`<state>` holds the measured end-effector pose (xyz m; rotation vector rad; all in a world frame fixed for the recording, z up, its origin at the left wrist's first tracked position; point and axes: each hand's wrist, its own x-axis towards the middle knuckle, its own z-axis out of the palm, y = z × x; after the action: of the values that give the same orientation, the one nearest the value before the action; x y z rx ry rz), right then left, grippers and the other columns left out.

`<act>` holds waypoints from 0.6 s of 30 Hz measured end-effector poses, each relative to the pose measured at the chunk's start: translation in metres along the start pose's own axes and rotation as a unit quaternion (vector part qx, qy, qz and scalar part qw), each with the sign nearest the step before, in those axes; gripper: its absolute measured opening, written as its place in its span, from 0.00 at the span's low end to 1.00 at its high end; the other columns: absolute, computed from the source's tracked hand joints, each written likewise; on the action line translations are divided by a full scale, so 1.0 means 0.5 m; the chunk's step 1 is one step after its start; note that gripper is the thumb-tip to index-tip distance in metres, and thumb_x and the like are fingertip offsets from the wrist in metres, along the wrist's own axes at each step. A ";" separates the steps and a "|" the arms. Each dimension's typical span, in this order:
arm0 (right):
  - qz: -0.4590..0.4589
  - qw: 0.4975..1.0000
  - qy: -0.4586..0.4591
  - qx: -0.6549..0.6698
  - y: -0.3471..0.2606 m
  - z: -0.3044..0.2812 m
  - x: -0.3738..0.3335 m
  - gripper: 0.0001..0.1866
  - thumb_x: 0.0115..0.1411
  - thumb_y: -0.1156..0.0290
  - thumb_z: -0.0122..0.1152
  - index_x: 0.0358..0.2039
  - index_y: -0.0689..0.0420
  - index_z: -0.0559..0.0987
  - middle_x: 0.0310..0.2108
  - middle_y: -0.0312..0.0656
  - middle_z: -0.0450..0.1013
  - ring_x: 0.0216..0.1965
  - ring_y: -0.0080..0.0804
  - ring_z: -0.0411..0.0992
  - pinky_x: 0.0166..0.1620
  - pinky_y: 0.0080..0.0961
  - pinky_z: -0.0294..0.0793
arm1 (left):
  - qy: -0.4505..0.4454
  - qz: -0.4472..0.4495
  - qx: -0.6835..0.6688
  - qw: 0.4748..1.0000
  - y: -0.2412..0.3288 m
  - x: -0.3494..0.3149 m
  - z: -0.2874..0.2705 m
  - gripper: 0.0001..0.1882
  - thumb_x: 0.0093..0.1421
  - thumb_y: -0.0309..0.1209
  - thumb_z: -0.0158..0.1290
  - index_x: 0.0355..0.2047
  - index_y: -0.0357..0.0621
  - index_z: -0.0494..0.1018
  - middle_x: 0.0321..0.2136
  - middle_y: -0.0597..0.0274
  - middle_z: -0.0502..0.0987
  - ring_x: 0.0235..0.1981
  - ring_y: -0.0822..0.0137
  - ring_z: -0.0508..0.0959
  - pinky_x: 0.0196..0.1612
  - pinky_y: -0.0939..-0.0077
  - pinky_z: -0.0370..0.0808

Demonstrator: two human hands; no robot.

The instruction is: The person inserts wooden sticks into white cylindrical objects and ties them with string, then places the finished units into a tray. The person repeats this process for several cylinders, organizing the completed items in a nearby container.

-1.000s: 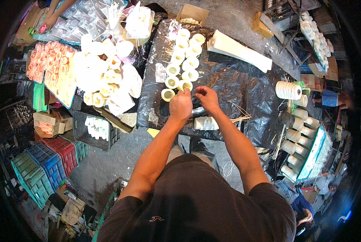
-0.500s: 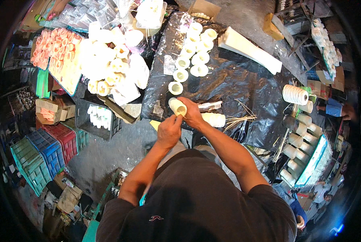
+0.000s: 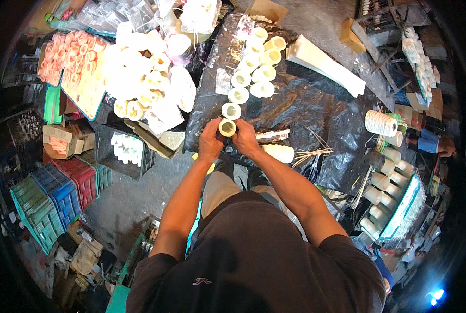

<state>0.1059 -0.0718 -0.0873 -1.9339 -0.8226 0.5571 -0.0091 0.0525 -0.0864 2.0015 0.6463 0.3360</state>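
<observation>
A pale yellow hollow cup [image 3: 227,128], its round opening facing up, is between my two hands at the near edge of the table. My left hand [image 3: 210,142] is closed against its left side, and my right hand [image 3: 246,140] against its right side. Just beyond it stands another such cup [image 3: 231,111], the nearest of two rows of similar cups [image 3: 263,74] running toward the far side. Whether the held cup rests fully on the table is hidden by my fingers.
Black plastic sheeting [image 3: 306,109] covers the table. To the right lie a white spool [image 3: 279,153], thin sticks [image 3: 316,151], scissors [image 3: 311,171] and a big cord spool [image 3: 381,122]. A long white slab [image 3: 324,65] lies farther back. Crates [image 3: 74,182] stand at the left.
The cup has gone from tilted in my right hand to upright near the row. My left hand has moved from its rim to its left side, farther forward.
</observation>
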 end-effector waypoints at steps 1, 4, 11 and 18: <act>0.010 1.000 0.000 0.003 -0.001 -0.003 0.001 0.19 0.50 0.85 0.56 0.45 0.62 0.78 0.38 0.56 0.76 0.40 0.59 0.75 0.46 0.45 0.76 | 0.009 0.009 0.014 1.000 -0.003 0.002 0.004 0.30 0.53 0.14 0.59 0.58 0.39 0.72 0.53 0.46 0.76 0.51 0.44 0.79 0.49 0.61 0.78; 0.092 0.995 0.044 0.017 -0.002 -0.027 0.002 0.18 0.52 0.82 0.59 0.46 0.63 0.79 0.41 0.55 0.78 0.40 0.52 0.78 0.46 0.40 0.78 | 0.031 0.041 0.045 0.998 -0.002 -0.003 0.011 0.30 0.53 0.15 0.60 0.58 0.38 0.72 0.52 0.45 0.77 0.50 0.44 0.79 0.48 0.62 0.78; 0.195 0.954 0.228 -0.006 0.056 -0.129 0.077 0.25 0.52 0.70 0.74 0.51 0.59 0.78 0.33 0.39 0.78 0.33 0.29 0.76 0.39 0.29 0.77 | 0.020 -0.004 0.029 0.999 0.002 -0.017 0.006 0.32 0.52 0.16 0.63 0.59 0.39 0.71 0.51 0.49 0.76 0.44 0.54 0.81 0.42 0.66 0.80; 0.170 0.975 0.145 0.001 0.036 -0.150 0.146 0.21 0.55 0.67 0.70 0.48 0.59 0.78 0.42 0.48 0.76 0.40 0.40 0.76 0.45 0.39 0.76 | 0.027 -0.001 0.035 0.999 0.028 -0.012 0.000 0.30 0.52 0.19 0.66 0.57 0.39 0.73 0.46 0.51 0.78 0.39 0.57 0.80 0.41 0.68 0.77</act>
<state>0.2108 -0.0678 -0.0714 -2.1049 -0.3053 0.4574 -0.0098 0.0435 -0.0742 2.0649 0.7024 0.3730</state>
